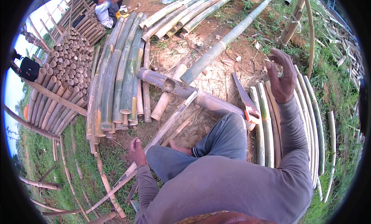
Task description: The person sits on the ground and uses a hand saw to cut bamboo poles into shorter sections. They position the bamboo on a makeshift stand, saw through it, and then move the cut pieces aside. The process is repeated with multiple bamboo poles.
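My right hand (282,75) is raised over the poles on the right, fingers apart and curved, holding nothing. Beside my bent knee, my left hand (138,151) is curled closed with nothing visible in it, next to a long split bamboo strip (166,127). A handsaw (252,115) with an orange handle leans by the end of a thick bamboo pole (214,102), which lies crosswise before my legs and has a notch cut in it. One long green bamboo pole (224,42) runs from the far right down to that notched pole.
Cut green bamboo poles (127,85) lie side by side at the left; more poles (264,127) lie at my right. Stacked bamboo tubes (67,65) rest on a rack farther left. Another person (104,13) sits at the far left. Bamboo posts (291,23) stand at the right.
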`<state>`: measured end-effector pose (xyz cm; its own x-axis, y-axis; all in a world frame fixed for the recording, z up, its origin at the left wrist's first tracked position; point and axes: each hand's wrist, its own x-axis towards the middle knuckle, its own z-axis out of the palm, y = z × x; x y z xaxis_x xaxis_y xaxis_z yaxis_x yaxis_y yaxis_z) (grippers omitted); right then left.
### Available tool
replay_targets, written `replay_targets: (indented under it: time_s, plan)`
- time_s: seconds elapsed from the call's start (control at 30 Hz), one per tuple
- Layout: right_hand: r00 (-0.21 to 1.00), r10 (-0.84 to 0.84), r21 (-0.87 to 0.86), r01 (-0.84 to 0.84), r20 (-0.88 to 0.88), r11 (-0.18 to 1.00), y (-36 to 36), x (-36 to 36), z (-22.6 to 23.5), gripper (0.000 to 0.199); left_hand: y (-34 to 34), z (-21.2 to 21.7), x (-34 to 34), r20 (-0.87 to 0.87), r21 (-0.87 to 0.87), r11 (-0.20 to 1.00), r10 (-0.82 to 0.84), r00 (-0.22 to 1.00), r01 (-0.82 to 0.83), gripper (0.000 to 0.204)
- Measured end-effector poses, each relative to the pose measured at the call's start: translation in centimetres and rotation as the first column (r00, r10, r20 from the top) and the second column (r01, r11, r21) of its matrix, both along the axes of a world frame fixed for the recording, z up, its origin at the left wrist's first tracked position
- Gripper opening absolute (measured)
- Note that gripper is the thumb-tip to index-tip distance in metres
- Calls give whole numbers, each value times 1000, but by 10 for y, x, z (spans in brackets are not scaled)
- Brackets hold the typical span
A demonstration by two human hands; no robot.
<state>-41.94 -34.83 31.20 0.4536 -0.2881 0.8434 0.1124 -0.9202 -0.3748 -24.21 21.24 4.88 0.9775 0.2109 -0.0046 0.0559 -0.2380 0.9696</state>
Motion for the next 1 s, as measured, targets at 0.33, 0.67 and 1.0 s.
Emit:
replay_targets:
  time_s: [0.33, 0.67, 1.0]
  plan:
    - [999, 26, -829, 5, 23, 559, 52, -75, 208, 50, -74, -51, -51, -6, 795, 556, -391, 920, 242, 42]
    - [968, -226, -666, 95, -113, 740, 14, -82, 240, 53, -80, -42, -40, -185, 795, 457, -445, 876, 400, 51]
    - [929, -363, -591, 252, -74, 767, 30, -118, 234, 57, -55, -3, -53, -5, 868, 400, -586, 810, 295, 63]
